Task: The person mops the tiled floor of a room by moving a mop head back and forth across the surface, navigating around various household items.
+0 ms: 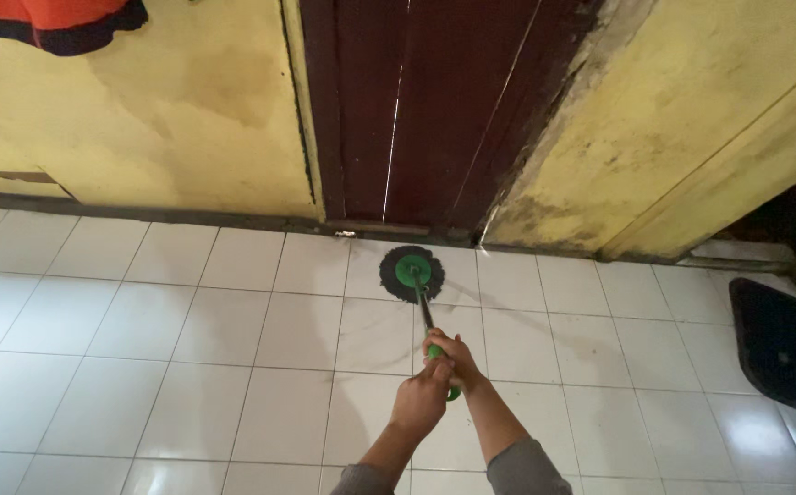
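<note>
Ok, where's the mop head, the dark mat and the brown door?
mop head [411, 272], head view, on its green centre disc.
dark mat [781, 346], head view, middle of the mat.
brown door [434, 101], head view, middle of a wooden panel.

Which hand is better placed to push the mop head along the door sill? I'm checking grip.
Probably the right hand: it grips the mop handle higher up, nearer the mop head, ahead of the left hand.

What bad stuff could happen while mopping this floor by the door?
The tiled floor shines and may be wet, so feet could slip on it. The round mop head sits right by the dark wooden door, so a hard push might bump it. Both hands, the left hand and right hand, grip the mop handle low down, so leaning far forward could tip the person off balance.
</note>
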